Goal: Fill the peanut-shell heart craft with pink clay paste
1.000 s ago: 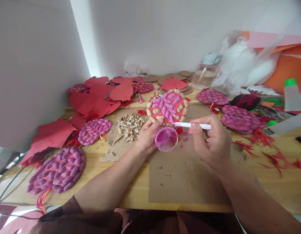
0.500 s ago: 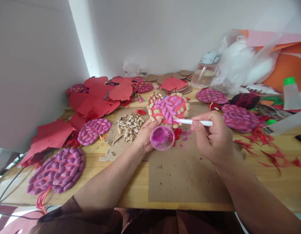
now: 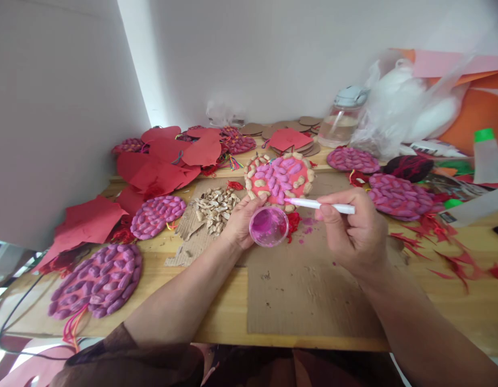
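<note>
My left hand [image 3: 243,223] is closed on a small clear cup [image 3: 268,227] with purple paint inside, and its thumb also lies on the lower left edge of a round red disc [image 3: 300,174]. Peanut shells cover the disc: the middle ones are painted purple, most around the rim are plain tan. Between the thumb and fingers of my right hand [image 3: 349,228] is a white paintbrush [image 3: 325,205], its purple tip at the shells on the disc's lower edge. A red tassel [image 3: 293,223] hangs below the disc, partly behind the cup.
Brown cardboard [image 3: 301,295] with purple spots lies under my hands. Loose peanut shells [image 3: 216,209] are heaped left of it. Purple shell-covered discs [image 3: 98,279] and red paper pieces [image 3: 160,166] lie around. A water bottle [image 3: 339,121] and plastic bags [image 3: 410,113] stand back right.
The brush tip has shifted very slightly left along the disc's lower edge. The whole view has moved a little; both hands keep their holds.
</note>
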The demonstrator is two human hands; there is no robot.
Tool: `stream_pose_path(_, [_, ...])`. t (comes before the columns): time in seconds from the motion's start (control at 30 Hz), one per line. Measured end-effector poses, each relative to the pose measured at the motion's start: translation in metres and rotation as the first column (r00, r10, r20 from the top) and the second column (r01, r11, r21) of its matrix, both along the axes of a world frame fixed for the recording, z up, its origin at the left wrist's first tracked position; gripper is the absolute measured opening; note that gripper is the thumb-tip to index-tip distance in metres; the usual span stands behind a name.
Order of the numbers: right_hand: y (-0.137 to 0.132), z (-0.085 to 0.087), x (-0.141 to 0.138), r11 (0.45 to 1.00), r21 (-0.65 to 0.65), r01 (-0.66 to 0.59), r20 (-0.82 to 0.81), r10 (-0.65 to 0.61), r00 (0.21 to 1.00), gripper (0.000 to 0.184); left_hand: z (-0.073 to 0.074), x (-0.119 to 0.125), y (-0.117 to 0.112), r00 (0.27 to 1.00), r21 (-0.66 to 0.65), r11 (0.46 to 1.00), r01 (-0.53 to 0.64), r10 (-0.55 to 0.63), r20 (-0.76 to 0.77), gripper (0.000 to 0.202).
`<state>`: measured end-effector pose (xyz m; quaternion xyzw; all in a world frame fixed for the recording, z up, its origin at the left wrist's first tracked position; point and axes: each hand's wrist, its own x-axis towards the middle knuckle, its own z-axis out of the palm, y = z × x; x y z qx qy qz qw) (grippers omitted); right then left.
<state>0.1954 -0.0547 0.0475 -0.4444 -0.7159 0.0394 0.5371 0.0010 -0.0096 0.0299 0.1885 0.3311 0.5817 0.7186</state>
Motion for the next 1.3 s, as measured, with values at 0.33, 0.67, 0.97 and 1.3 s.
stream_pose_path(0.33, [-0.002, -0.002, -0.004, 0.998, 0.058, -0.017, 0.093, 0.012, 0.996, 0.002, -0.002, -0.003, 0.002, 0.999, 0.005, 1.000, -0.022, 0.022, 0.023, 0.016])
stream_pose_path(0.67, [-0.001, 0.004, -0.002, 0.998, 0.066, -0.004, 0.140, -0.005, 0.990, 0.004, 0.000, -0.002, 0.000, 0.999, 0.001, 1.000, 0.002, -0.002, -0.037, 0.020])
stream_pose_path(0.97, [-0.005, 0.005, -0.006, 1.000, 0.011, -0.022, 0.005, 0.022, 1.000, 0.004, -0.001, -0.001, 0.001, 0.998, -0.036, 0.999, 0.003, -0.005, -0.058, 0.015])
stream_pose_path(1.3, [0.002, 0.003, 0.004, 1.000, 0.024, -0.008, 0.110, 0.005, 0.994, 0.004, -0.004, -0.003, 0.003, 0.997, -0.028, 0.999, 0.037, -0.039, -0.064, 0.021])
